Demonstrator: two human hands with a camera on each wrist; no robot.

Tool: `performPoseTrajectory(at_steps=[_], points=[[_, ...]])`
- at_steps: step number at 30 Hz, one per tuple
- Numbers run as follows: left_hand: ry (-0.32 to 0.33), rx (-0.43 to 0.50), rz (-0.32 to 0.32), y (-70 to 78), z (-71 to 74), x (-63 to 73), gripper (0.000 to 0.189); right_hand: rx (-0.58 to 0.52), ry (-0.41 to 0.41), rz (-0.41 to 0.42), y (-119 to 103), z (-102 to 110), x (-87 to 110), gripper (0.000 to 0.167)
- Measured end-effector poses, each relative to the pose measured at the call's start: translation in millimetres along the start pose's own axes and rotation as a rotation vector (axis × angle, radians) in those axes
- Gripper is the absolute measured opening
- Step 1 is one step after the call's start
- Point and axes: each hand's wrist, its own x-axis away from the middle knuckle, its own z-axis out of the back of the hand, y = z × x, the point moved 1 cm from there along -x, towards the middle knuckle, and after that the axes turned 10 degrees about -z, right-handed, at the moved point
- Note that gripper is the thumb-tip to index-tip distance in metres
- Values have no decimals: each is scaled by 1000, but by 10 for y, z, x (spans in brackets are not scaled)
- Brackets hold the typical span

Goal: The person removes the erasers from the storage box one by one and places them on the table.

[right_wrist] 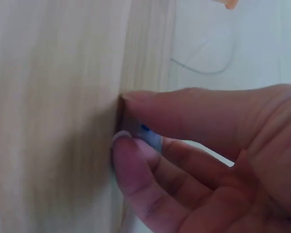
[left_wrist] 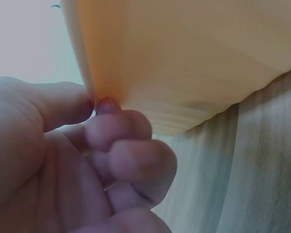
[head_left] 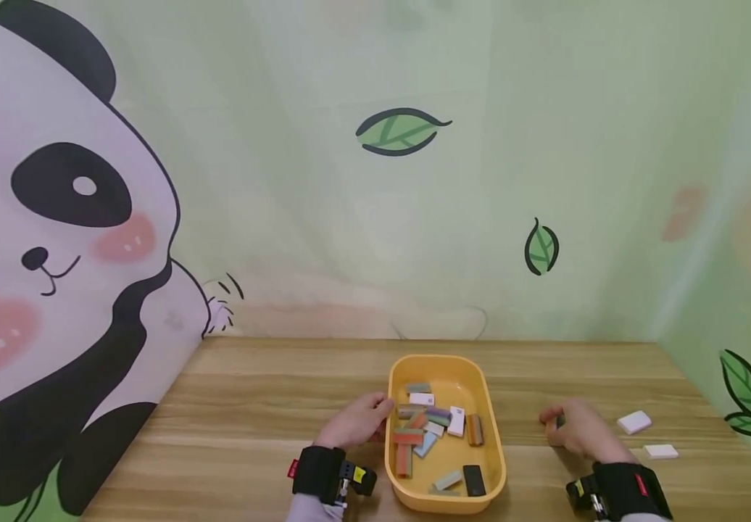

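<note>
A yellow plastic basket [head_left: 495, 464] stands on the wooden table with several small rectangular erasers inside. My left hand [head_left: 357, 420] is at its left side; in the left wrist view the thumb [left_wrist: 70, 104] and curled fingers pinch the rim, against the outer wall [left_wrist: 184, 53]. To the right of the basket my right hand [head_left: 578, 429] is low over the table. Its thumb and fingers pinch a small eraser [right_wrist: 136, 124], pale with a blue mark and mostly hidden by the fingers.
Two white erasers [head_left: 634, 422] [head_left: 661, 452] lie on the table [head_left: 271, 406] to the right of my right hand. Inside the basket are a black eraser [head_left: 474, 480] and striped coloured ones. A panda-printed cloth [head_left: 284, 181] hangs behind the table.
</note>
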Motion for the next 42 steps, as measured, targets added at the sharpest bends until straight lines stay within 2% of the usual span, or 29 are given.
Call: performPoseTrajectory(at_steps=[6,10,14,18,20,25,27,31,34,38,42], points=[[-9,-16,13,-8,-22,38,34,-18,-17,-16,-3,-64,92,30],[-10,-5,11,-1,-21,20,33,22,-60,-52,-74,-24,146,53],[-21,4,2,8,-12,1,34,83,-52,-35,-194,88,180,76],[-19,-7,9,8,8,5,34,164,8,3,-431,212,194,80],[-19,-8,9,14,7,0,34,193,37,13,-600,269,211,77],[-23,5,1,12,-6,-10,33,243,73,113,-1135,310,244,65],[-25,11,-5,8,-10,-13,34,265,58,152,-1357,277,228,59],[-16,-9,-9,14,-10,-9,34,238,-25,175,-1719,104,94,45],[-9,-44,-5,25,-4,-11,35,215,-73,170,-1900,-74,-89,32],[-21,-65,-24,49,2,-32,36,250,-122,178,-2040,-291,-349,14],[-35,-54,-37,55,-7,-42,35,349,-150,205,-2113,-473,-517,18]])
